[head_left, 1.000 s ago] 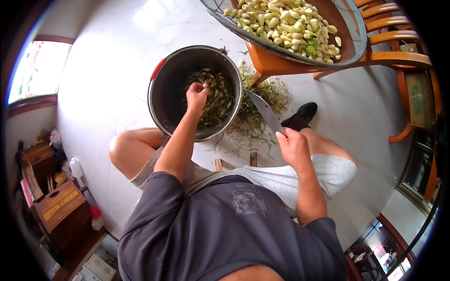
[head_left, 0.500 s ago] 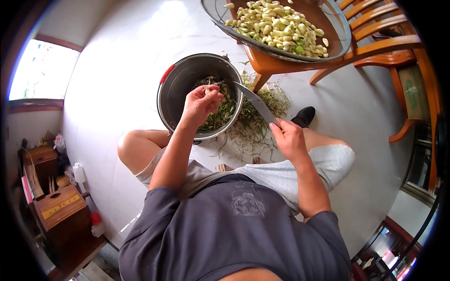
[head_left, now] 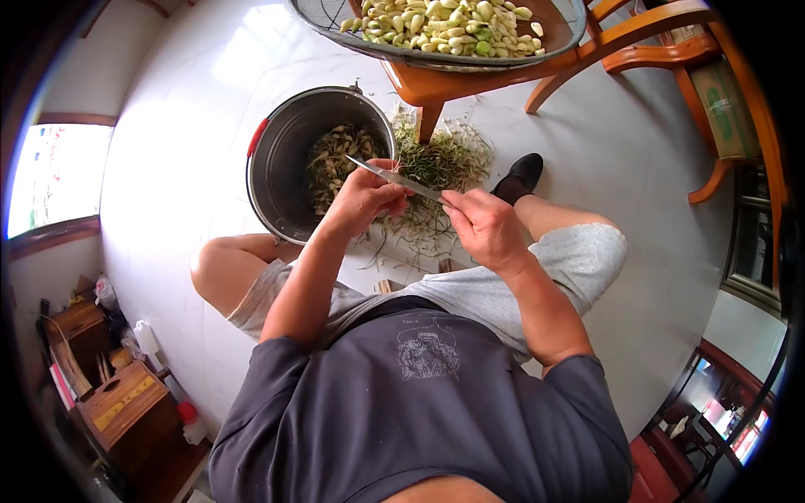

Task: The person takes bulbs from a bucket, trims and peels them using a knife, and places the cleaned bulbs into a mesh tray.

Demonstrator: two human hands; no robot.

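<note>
My right hand (head_left: 488,228) is closed round the handle of a knife (head_left: 402,182), whose blade reaches left across the fingers of my left hand. My left hand (head_left: 366,199) is pinched at the right side of the bucket, under the blade; what it holds is mostly hidden by the blade and fingers. The metal bucket (head_left: 272,180) with a red handle grip contains brownish-green bulbs with stems (head_left: 340,159). Green and pale trimmings (head_left: 449,159) lie heaped on the floor just right of the bucket.
A round mesh basket (head_left: 563,46) of peeled, pale bulbs (head_left: 453,29) rests on a wooden chair (head_left: 419,84) at the top. Another chair (head_left: 671,54) stands at the right. Wooden boxes (head_left: 122,402) are at the lower left. My foot in a black shoe (head_left: 527,170) is beside the trimmings.
My left hand has come up out of the bucket and moved right. My right hand has brought the knife left, its blade now over my left fingers. The view has shifted.
</note>
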